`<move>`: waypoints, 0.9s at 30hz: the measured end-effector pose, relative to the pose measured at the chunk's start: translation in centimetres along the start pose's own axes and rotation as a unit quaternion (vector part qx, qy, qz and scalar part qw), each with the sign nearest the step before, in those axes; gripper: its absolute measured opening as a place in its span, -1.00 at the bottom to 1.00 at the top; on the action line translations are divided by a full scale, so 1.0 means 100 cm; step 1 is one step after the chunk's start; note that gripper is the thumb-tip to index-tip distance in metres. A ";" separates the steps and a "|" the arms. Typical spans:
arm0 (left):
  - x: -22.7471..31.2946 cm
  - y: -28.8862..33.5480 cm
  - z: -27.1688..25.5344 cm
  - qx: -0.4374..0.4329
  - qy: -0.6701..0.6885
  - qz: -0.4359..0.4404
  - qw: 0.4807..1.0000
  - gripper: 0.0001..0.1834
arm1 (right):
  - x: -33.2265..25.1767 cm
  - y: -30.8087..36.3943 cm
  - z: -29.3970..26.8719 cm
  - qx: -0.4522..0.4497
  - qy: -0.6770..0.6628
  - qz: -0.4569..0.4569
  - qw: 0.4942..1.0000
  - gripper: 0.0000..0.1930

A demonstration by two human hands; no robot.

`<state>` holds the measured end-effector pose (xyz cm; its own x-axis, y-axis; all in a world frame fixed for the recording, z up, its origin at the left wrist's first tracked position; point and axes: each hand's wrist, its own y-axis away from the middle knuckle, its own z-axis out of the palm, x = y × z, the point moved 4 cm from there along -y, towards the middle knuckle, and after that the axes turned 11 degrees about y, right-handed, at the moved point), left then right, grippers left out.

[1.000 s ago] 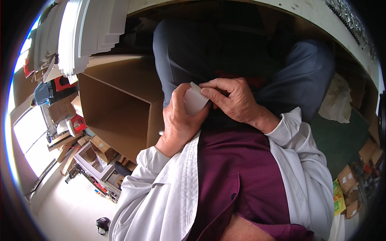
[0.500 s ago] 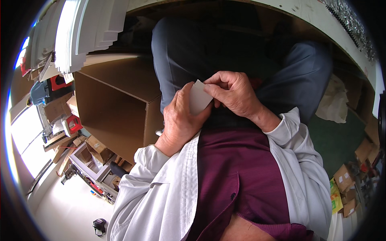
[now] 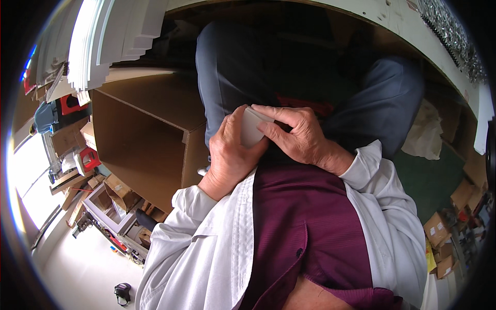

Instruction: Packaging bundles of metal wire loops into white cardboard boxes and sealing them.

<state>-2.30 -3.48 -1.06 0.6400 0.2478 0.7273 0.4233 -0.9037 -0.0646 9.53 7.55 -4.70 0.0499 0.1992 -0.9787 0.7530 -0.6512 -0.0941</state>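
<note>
A small white rectangular piece (image 3: 251,128), like a little flat carton, is held in front of my lap; its lower part is hidden by my fingers. My left hand (image 3: 230,142) wraps around its left side and base, thumb below and fingers along the edge. Across its upper right, my right hand (image 3: 302,134) is closed on it, the thumb pressing the front face and the index finger lying along the top edge. Both hands meet over my grey trousers (image 3: 227,67).
A large open cardboard box (image 3: 139,139) stands beside my left knee. Above it, white strips (image 3: 119,36) jut from the left. A worktable edge (image 3: 372,15) curves over my knees, with shiny metal shavings (image 3: 449,36) at its right. Small cartons (image 3: 439,227) lie at the lower right.
My right hand has shifted its grip: the index finger now stretches along the top edge and the thumb lies lower on the face. The left hand still holds the white piece.
</note>
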 end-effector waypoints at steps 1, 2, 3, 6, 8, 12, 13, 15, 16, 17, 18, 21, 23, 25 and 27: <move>-0.002 0.000 0.000 0.001 0.002 0.000 1.000 -0.27 | -0.001 0.000 0.002 -0.021 0.000 -0.009 1.000 -0.66; -0.003 0.001 -0.001 0.012 0.013 0.001 1.000 -0.28 | -0.002 0.001 0.003 -0.042 0.001 -0.017 0.999 -0.60; -0.005 0.000 -0.002 0.023 0.025 0.002 0.999 -0.29 | -0.006 0.001 0.000 -0.043 0.005 -0.017 0.999 -0.60; -0.007 -0.001 -0.004 0.028 0.037 -0.008 0.999 -0.31 | -0.008 0.002 0.005 -0.142 -0.011 0.072 0.987 -0.52; -0.009 -0.002 -0.006 0.039 0.037 0.003 0.999 -0.31 | -0.011 -0.001 0.009 -0.125 -0.007 0.025 0.992 -0.49; -0.013 0.002 -0.001 0.046 0.045 0.029 0.998 -0.28 | -0.014 -0.003 0.004 -0.096 0.018 0.018 0.995 -0.57; -0.012 0.001 0.002 0.030 0.061 0.012 0.998 -0.28 | -0.009 -0.003 0.002 -0.095 0.015 0.054 0.994 -0.61; -0.006 -0.001 0.001 -0.003 0.094 -0.037 0.995 -0.26 | -0.009 0.002 -0.002 -0.134 -0.043 0.210 0.968 -0.62; -0.003 -0.003 -0.006 -0.026 0.120 -0.063 0.990 -0.31 | -0.011 0.000 -0.002 -0.138 -0.041 0.189 0.971 -0.62; -0.003 -0.004 -0.014 -0.054 0.150 -0.088 0.983 -0.35 | -0.008 -0.001 -0.004 -0.080 -0.091 0.189 0.975 -0.61; -0.003 -0.005 -0.029 -0.042 0.145 -0.078 0.985 -0.35 | -0.007 -0.004 -0.006 -0.024 -0.143 0.187 0.972 -0.61; -0.019 0.008 -0.056 -0.187 0.184 -0.190 0.946 -0.51 | -0.008 -0.016 -0.025 -0.003 -0.138 0.171 0.976 -0.61; -0.036 0.023 -0.066 -0.196 0.271 -0.252 0.908 -0.62 | -0.018 -0.025 -0.022 -0.016 -0.106 0.140 0.984 -0.61; -0.022 0.012 -0.099 -0.102 0.221 -0.242 0.939 -0.65 | -0.017 -0.037 -0.023 -0.005 -0.033 0.045 0.998 -0.65; -0.005 -0.013 -0.140 0.018 0.206 -0.155 0.966 -0.68 | -0.033 -0.060 -0.037 0.051 0.130 -0.077 0.987 -0.72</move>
<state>-12.13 -7.28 8.22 0.1720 0.3376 0.9254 0.5808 -0.7935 0.1815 7.34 13.51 -0.22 0.1166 0.4743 -0.8726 0.6957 -0.6661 -0.2691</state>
